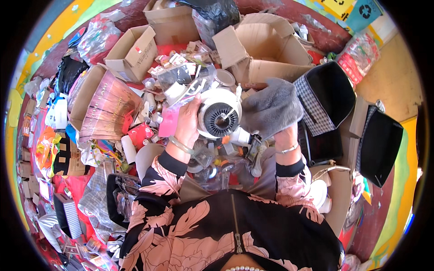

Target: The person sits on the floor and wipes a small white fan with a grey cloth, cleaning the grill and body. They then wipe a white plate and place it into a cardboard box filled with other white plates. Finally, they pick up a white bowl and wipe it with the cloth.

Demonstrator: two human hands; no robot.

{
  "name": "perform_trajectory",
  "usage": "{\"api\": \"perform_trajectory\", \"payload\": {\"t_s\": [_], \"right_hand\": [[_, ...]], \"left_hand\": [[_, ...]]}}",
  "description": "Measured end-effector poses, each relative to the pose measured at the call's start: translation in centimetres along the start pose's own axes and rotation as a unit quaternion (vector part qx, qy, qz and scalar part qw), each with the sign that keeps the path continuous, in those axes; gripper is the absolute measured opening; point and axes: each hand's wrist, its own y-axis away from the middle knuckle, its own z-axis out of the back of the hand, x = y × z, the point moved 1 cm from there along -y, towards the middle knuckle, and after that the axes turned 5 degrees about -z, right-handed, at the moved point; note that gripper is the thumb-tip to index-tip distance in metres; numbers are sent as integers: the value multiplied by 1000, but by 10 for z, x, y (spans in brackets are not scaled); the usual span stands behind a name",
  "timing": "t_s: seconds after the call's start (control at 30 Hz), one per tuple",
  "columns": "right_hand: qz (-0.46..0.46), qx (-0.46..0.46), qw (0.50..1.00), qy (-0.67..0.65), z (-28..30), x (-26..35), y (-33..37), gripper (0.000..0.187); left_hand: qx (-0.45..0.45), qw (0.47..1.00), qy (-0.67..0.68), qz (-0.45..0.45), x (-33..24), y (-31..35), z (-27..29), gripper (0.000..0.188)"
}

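Note:
My left hand (186,123) grips the left rim of a round white fixture with a black finned centre (220,121), which looks like a downlight with a heat sink. A thin white stick-like piece (238,92) stands up at its upper right edge. My right hand (286,139) is closed on a grey cloth (275,106), with most of its fingers hidden beneath it. The cloth's left edge lies against or very near the fixture's right side. A bright pink piece (169,121) shows just left of my left hand.
Beyond my hands lies a heap of small boxes and plastic parts (178,74). Around it stand a large open carton (266,47), a smaller carton (134,53) and a pink printed box (108,110). Black bins with checked sides (322,99) crowd the right. Clear plastic pieces (212,167) lie near my lap.

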Motion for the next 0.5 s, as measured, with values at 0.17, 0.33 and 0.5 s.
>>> {"api": "perform_trajectory", "payload": {"t_s": [0.17,0.33,0.5], "right_hand": [[108,51,976,181,11,15,-1,38],[153,51,985,67,-34,-42,29,44],[65,112,972,-196,-59,-31,38,44]], "left_hand": [[30,998,40,23,-18,0,7,34],[81,994,-20,72,-22,3,1,33],[197,960,-160,116,-12,6,11,31]]}}
